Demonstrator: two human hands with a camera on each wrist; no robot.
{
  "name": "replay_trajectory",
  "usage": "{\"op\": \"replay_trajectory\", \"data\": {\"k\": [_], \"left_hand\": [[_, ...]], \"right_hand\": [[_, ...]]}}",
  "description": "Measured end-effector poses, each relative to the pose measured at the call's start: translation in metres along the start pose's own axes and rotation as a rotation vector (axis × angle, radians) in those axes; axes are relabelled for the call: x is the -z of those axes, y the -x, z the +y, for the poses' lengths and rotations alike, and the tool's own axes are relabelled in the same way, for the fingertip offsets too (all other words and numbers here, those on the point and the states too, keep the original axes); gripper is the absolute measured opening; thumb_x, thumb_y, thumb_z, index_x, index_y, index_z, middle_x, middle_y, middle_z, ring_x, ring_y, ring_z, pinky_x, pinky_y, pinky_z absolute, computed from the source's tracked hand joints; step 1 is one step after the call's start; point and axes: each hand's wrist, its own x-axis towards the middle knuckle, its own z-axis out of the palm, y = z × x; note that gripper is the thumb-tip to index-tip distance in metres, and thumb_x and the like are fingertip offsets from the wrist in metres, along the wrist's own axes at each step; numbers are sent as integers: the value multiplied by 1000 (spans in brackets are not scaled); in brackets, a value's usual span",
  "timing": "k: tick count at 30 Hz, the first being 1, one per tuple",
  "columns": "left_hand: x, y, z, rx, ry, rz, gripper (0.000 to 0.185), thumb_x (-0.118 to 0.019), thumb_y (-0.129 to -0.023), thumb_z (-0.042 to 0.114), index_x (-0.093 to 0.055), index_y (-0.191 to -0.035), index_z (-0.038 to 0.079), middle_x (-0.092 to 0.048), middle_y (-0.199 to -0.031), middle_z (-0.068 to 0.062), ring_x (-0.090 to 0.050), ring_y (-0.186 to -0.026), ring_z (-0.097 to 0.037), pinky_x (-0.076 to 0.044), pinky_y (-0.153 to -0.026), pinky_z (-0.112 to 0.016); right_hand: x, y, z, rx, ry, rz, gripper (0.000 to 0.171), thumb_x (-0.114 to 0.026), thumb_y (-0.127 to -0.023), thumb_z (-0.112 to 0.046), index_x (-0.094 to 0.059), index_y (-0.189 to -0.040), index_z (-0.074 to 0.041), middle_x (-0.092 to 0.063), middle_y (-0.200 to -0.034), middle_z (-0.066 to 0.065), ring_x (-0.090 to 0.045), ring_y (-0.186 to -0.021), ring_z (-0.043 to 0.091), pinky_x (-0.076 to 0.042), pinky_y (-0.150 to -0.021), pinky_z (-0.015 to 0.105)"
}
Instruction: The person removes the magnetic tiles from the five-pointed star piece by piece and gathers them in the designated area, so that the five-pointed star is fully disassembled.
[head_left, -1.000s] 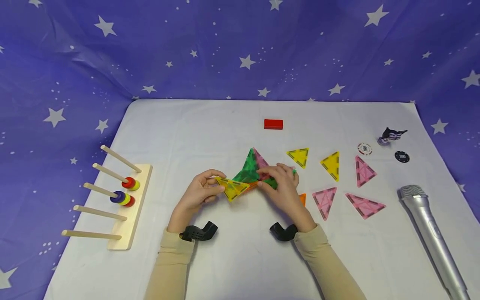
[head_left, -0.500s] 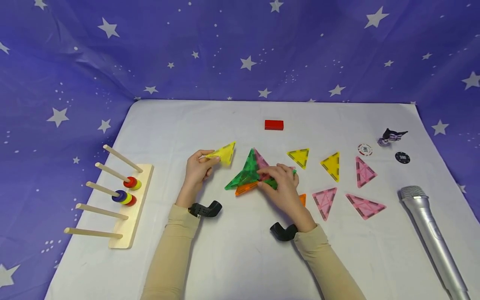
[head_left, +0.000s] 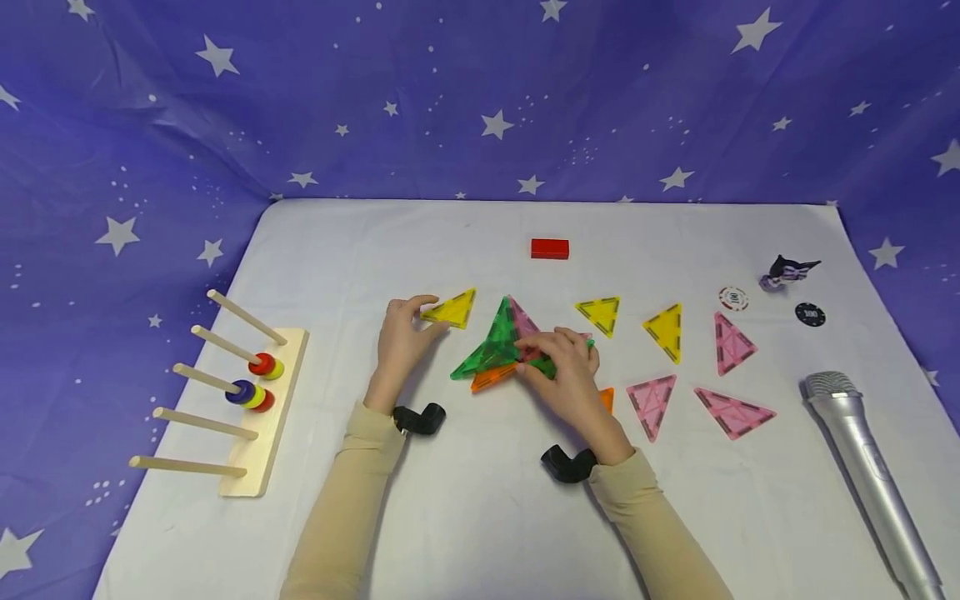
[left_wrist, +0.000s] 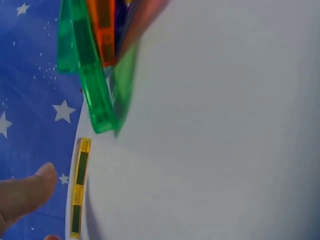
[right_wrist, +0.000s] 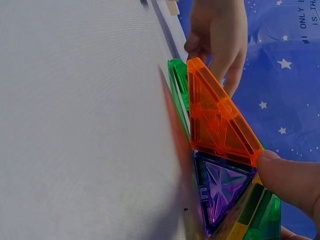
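Since 0.5 s ago the left hand (head_left: 401,337) has lowered the yellow triangle tile (head_left: 452,310) flat onto the table (head_left: 465,517) left of centre, its fingers relaxed and just touching the tile's near corner. Right hand (head_left: 566,367) presses curled fingers on the stacked green tile (head_left: 491,346) cluster at centre. Such tiles look light, rigid and slick, likely best pinched by their edges.

Microphone (head_left: 870,483) — red block (head_left: 550,248) (far)

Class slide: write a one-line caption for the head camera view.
Left hand touches a yellow triangle tile while right hand grips a cluster of tiles on a white table.
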Motion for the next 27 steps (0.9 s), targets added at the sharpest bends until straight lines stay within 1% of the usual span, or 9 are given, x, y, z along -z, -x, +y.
{"op": "replay_trajectory", "data": {"k": [2,4,9,14,17,20,23,25,27], "left_hand": [[2,7,3,-29,-58,-11,43,-71,-79,22,-60,-119,12,-47,-104,-16,-46,-86,-27,-40,-71,-39],[5,13,6,-39,-65,-55,45,-71,-79,23,-58,-121,12,-50,-102,-14,-47,-78,-24,-40,-64,-35],[10,29,11,-87,25,-227,54,-72,-78,22,-51,-127,12,-62,-89,-6,-46,-56,-18,-38,-50,-29],[7,38,11,-159,100,-338,73,-75,-75,22,-37,-137,10,-59,-110,-8,-46,-51,-16,-40,-49,-29],[3,40,7,-206,75,-392,76,-76,-74,19,-35,-138,10,-54,-119,-7,-43,-50,-14,-39,-50,-28],[-1,40,5,-264,2,-409,67,-75,-75,14,-44,-133,10,-52,-119,-5,-42,-54,-13,-38,-55,-28],[-4,39,5,-298,-65,-382,53,-74,-76,13,-54,-125,11,-54,-109,-3,-42,-59,-12,-37,-56,-28],[-6,38,5,-298,-72,-363,46,-72,-78,14,-57,-122,11,-55,-103,-2,-41,-59,-12,-37,-54,-28],[-7,39,5,-288,-45,-353,41,-69,-81,14,-58,-120,11,-57,-100,-2,-41,-59,-13,-36,-53,-29]], "right_hand": [[1,0,0,2,0,4,26,-71,-79,-21,-65,-104,-17,-59,-108,2,-28,-123,37,2,-92,65],[1,-1,0,6,-2,7,26,-71,-79,-21,-65,-104,-17,-59,-107,2,-28,-123,37,2,-92,65],[2,-2,2,8,3,11,25,-71,-79,-21,-65,-104,-17,-59,-108,2,-28,-122,37,3,-91,65],[3,-3,2,11,3,21,26,-72,-78,-20,-65,-103,-16,-59,-107,3,-29,-121,38,2,-91,66],[3,-3,2,7,1,14,26,-71,-79,-20,-65,-103,-16,-59,-107,2,-29,-121,37,2,-91,65],[2,-3,1,-1,8,3,26,-71,-79,-22,-65,-104,-18,-59,-109,1,-29,-122,35,2,-92,64],[2,-2,1,-10,13,-4,26,-71,-79,-22,-65,-104,-18,-58,-110,1,-28,-123,35,1,-92,64],[2,-2,1,-9,14,-7,26,-71,-79,-22,-65,-105,-17,-59,-110,2,-28,-123,36,1,-92,64],[1,-1,1,-8,10,-10,27,-71,-79,-21,-65,-105,-17,-58,-110,3,-28,-123,36,0,-92,64]]}}
